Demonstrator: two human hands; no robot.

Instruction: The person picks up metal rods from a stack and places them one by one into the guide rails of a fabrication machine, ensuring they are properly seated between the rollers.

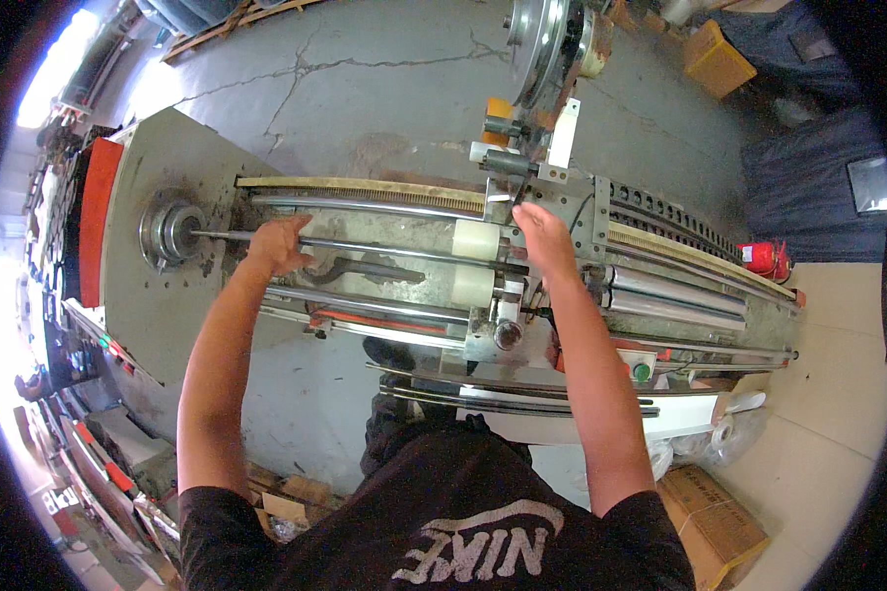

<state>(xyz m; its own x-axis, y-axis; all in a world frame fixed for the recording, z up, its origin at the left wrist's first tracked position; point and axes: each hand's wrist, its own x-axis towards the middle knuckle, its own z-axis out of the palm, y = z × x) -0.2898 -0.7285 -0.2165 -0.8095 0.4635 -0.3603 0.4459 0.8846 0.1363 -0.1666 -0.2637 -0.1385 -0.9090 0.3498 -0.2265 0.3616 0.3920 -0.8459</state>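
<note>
Left grip [280, 246] sits over the long metal rod [394, 251], thumb on the near side, fingers on the far side; can't tell if it's clenched on it. Right grip [547, 238] is at the carriage [583, 207], index finger pointing toward the far side; can't tell whether it grasps anything. Rod runs above the left part of the machine bed [404, 229], from the round chuck [174, 232] to the carriage, passing over a white cylinder [473, 288]. Chuck is on the grey housing [168, 158]. Polished rails [365, 302] run either side of the rod. Near side: green button [642, 372], plus thin rods [512, 402] by a white board [527, 426]. Far side: big metal wheel [537, 49]. Carton [715, 527] on the floor, lower right.
</note>
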